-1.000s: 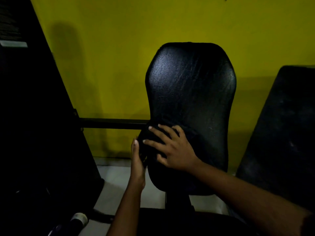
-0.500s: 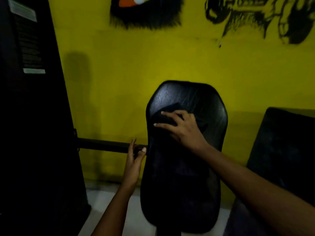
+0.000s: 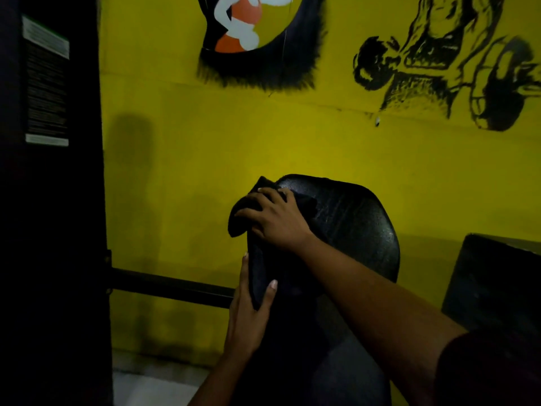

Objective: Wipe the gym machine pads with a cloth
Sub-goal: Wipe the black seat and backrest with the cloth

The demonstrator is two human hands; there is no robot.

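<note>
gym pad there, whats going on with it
A person is wiping the upright black back pad of a gym machine. The right hand presses a dark cloth against the pad's top left corner, and the left hand grips the pad's left edge lower down. A second pad stands to the right, untouched.
</note>
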